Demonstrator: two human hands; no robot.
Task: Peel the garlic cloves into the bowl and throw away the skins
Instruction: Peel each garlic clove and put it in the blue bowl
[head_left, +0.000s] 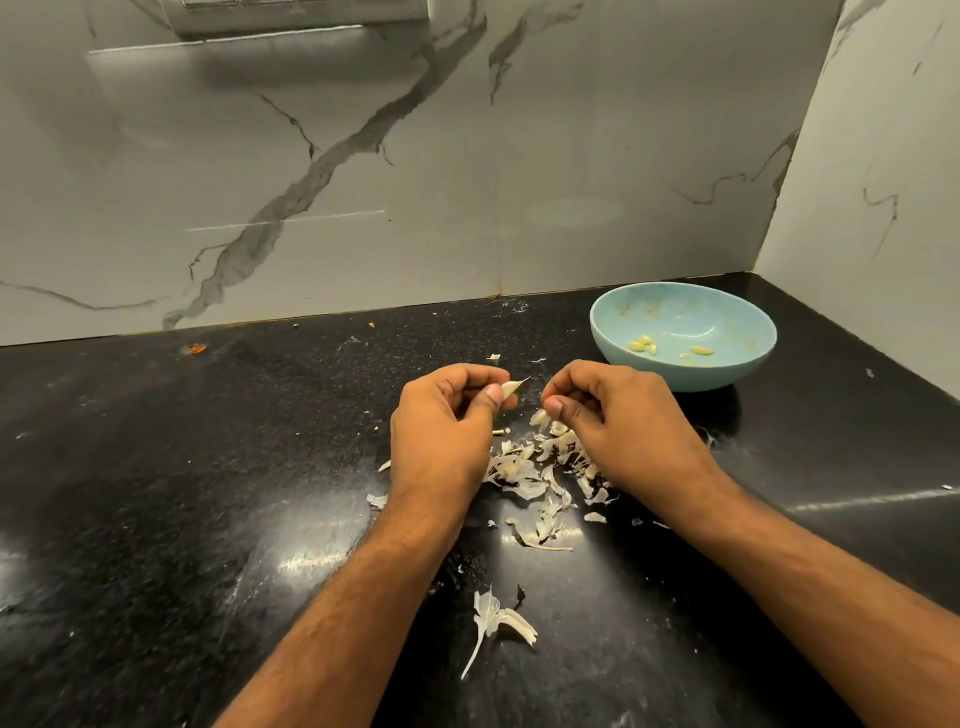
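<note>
My left hand (441, 421) pinches an unpeeled garlic clove (511, 387) between thumb and fingers, its pointed tip sticking out to the right. My right hand (613, 415) hovers just right of it with fingers curled and thumb against fingertips; whether it holds a bit of skin I cannot tell. Below and between the hands lies a heap of garlic skins and cloves (540, 467) on the black counter (208, 493). A light blue bowl (748, 374) stands behind my right hand and holds several peeled cloves (644, 345).
A larger piece of skin (496, 621) lies near the front between my forearms. Small skin flakes are scattered over the counter. A marble wall runs along the back, and a side wall closes the right corner behind the bowl.
</note>
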